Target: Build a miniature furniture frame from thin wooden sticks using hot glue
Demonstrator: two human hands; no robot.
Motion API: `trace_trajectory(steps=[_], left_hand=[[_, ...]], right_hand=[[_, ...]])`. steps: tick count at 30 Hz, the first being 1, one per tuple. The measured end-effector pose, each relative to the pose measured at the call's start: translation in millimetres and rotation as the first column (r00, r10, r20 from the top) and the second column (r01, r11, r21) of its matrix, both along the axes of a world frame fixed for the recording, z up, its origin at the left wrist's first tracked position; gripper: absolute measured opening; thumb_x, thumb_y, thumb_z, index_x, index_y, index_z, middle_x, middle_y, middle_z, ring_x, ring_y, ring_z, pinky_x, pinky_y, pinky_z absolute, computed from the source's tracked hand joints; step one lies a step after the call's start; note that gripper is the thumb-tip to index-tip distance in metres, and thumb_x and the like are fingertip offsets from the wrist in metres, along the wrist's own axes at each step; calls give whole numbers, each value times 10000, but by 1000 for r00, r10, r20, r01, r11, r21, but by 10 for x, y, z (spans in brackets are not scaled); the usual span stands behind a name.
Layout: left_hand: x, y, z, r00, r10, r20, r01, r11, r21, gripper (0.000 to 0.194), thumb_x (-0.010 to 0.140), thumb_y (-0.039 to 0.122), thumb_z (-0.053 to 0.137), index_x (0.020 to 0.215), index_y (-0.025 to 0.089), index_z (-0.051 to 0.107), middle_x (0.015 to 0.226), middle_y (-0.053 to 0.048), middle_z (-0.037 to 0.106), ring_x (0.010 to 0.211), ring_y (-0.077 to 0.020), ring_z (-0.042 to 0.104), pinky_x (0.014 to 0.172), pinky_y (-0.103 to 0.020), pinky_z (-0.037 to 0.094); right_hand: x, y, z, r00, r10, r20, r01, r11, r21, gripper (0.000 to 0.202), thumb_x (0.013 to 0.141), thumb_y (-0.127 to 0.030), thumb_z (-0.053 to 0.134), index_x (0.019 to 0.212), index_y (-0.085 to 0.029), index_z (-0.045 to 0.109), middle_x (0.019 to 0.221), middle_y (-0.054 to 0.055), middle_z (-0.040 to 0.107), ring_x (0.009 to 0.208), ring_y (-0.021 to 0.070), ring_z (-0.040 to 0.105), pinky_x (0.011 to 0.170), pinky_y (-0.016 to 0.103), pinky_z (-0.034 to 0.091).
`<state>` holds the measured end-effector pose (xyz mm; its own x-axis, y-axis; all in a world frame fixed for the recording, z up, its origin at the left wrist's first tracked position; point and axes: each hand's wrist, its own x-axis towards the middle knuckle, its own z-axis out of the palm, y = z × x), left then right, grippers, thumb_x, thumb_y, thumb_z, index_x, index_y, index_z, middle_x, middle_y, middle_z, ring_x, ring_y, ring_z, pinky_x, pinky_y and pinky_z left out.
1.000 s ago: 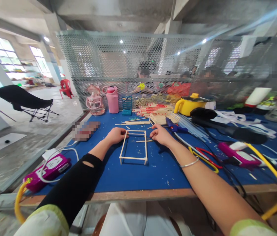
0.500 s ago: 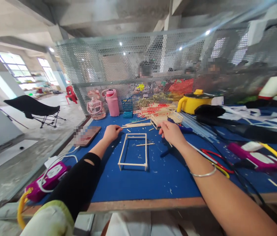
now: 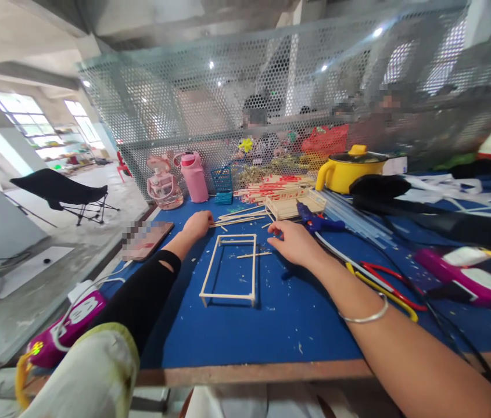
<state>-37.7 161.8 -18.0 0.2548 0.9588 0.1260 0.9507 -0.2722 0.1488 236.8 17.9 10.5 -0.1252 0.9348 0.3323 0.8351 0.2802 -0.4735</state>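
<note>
My left hand (image 3: 199,225) is closed at the left ends of several thin wooden sticks (image 3: 243,219), pinching the end of one; its fingertips are partly hidden. A rectangular stick frame (image 3: 228,297) with short legs stands on the blue tabletop between my arms. My right hand (image 3: 292,242) hovers right of this frame, fingers curled but apart, with nothing visible in them. One loose stick (image 3: 259,254) lies across the frame's right side. Just beyond my right hand are a blue glue gun (image 3: 315,220) and a small wooden stick tray (image 3: 295,204).
Red-marked sticks (image 3: 271,188), a blue basket (image 3: 223,187), a pink bottle (image 3: 194,179) and a yellow pot (image 3: 352,174) line the back by a perforated screen (image 3: 210,110). A phone (image 3: 151,242) and purple power strip (image 3: 68,325) lie left. Clear rods (image 3: 358,223) and cables lie right.
My right hand has moved left and toward me, away from the glue gun and tray. My left hand stays by the stick ends, which have fanned apart slightly. The view has shifted a little.
</note>
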Motion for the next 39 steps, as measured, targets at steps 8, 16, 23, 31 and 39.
trace_trajectory(steps=[8, 16, 23, 31, 39], left_hand=[[-102, -74, 20, 999, -44, -13, 44, 999, -6, 339, 891, 332, 551, 1188, 170, 549, 1197, -94, 574, 1013, -212, 593, 844, -419, 517], [79, -87, 41, 991, -131, -13, 131, 991, -33, 320, 897, 331, 541, 1178, 180, 557, 1203, -93, 574, 1014, -207, 591, 851, -413, 515], [210, 28, 193, 989, -147, 0, 147, 988, -57, 328, 892, 341, 546, 1171, 170, 565, 1201, -85, 576, 1016, -222, 590, 847, -415, 516], [495, 209, 247, 981, -192, -40, 183, 969, -164, 324, 893, 339, 545, 1171, 174, 565, 1203, -86, 575, 1015, -219, 590, 847, -412, 517], [408, 209, 336, 973, -229, -15, 228, 971, -67, 343, 892, 336, 548, 1193, 169, 548, 1209, -95, 569, 1023, -218, 589, 853, -426, 514]], right_hand=[[61, 43, -11, 991, -131, 18, 131, 991, -35, 88, 773, -231, 603, 821, -197, 668, 791, 35, 701, 735, 173, 623, 668, 262, 417], [85, 58, -23, 987, -158, 29, 160, 986, -45, 100, 769, -248, 607, 823, -199, 675, 791, 35, 708, 729, 169, 627, 650, 254, 416], [68, 41, -11, 991, -131, 22, 132, 991, -32, 97, 780, -260, 599, 816, -209, 673, 783, 23, 710, 737, 163, 630, 672, 250, 419], [164, 65, -17, 987, -158, 12, 158, 987, -11, 115, 785, -267, 593, 826, -204, 680, 773, 27, 709, 730, 164, 636, 668, 250, 434], [144, 45, 41, 978, -211, -9, 211, 977, -12, 125, 784, -269, 587, 815, -210, 693, 794, 39, 715, 753, 185, 636, 657, 267, 419]])
